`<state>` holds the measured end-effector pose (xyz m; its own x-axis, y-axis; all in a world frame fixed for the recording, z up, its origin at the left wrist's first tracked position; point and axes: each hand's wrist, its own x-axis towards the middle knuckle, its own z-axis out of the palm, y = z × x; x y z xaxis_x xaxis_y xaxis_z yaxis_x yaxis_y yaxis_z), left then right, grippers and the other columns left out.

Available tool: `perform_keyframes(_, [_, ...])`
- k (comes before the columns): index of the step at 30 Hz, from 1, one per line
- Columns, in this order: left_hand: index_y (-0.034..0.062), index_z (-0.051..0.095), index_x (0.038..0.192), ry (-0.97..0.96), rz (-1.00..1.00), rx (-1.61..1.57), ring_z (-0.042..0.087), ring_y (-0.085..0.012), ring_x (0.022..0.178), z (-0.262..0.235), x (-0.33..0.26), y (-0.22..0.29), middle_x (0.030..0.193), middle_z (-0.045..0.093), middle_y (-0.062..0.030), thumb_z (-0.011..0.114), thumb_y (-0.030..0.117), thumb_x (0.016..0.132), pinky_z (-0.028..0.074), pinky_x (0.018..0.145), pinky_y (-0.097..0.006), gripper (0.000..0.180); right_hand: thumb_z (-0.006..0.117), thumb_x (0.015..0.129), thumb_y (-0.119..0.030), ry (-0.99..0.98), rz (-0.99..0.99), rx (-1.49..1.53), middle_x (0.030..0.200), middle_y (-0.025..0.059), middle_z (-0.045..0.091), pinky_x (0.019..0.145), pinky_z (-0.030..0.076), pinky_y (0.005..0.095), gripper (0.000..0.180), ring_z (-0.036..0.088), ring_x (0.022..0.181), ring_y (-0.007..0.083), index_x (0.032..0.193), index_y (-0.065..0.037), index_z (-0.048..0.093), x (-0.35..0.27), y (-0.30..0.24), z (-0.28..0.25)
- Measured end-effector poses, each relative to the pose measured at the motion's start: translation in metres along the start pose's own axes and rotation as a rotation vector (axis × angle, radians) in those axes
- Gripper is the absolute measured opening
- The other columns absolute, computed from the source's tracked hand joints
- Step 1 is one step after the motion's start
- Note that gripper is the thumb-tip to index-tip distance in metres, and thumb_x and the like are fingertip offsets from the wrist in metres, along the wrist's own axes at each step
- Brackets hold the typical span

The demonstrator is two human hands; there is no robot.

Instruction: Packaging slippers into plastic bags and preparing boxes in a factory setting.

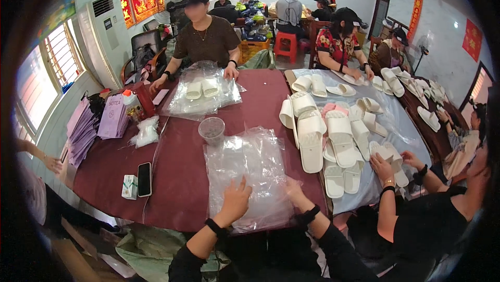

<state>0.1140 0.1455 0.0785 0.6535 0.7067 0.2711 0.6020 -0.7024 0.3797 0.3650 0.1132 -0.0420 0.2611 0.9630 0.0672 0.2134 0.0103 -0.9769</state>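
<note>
A stack of clear plastic bags [245, 159] lies flat on the dark red tabletop in front of me. My left hand [235, 201] rests over the near part of the stack, its fingers apart and holding nothing. At the stack's right edge is my right hand [296, 192], its fingertips blurred against the film, so I cannot tell whether they pinch a bag. A round clear plastic tub [212, 130] stands at the stack's far left corner. To the right, white slippers [311, 149] lie piled close to my right hand.
Across the table a person [208, 39] handles bagged slippers [203, 89]. A phone [145, 179], a small white box [129, 186] and purple packages [113, 117] lie to the left. At right, a co-worker's hands [383, 167] hold slippers over a plastic-covered table [401, 144].
</note>
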Motion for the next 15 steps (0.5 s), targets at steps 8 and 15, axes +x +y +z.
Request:
perform_keyframes(8, [0.0092, 0.057, 0.111, -0.365, 0.018, 0.241, 0.035, -0.0459, 0.126, 0.026, -0.02, -0.006, 0.142, 0.034, -0.0187, 0.059, 0.017, 0.077, 0.033, 0.093, -0.065, 0.034, 0.058, 0.087, -0.017, 0.542, -0.238, -0.253, 0.112, 0.0139, 0.056, 0.096, 0.039, 0.0345, 0.043, 0.052, 0.11, 0.0268, 0.124, 0.001, 0.046, -0.036, -0.087, -0.004])
perform_keyframes(15, [0.0081, 0.061, 0.101, -0.214, 0.268, 0.515, 0.031, -0.0433, 0.129, 0.018, -0.019, 0.016, 0.143, 0.033, -0.0161, 0.061, 0.018, 0.076, 0.031, 0.095, -0.065, 0.027, 0.058, 0.088, -0.027, -0.099, -0.049, -0.484, 0.096, 0.0157, 0.063, 0.077, 0.049, 0.0363, 0.041, 0.062, 0.087, 0.0301, 0.121, -0.003, 0.049, -0.061, -0.145, 0.02])
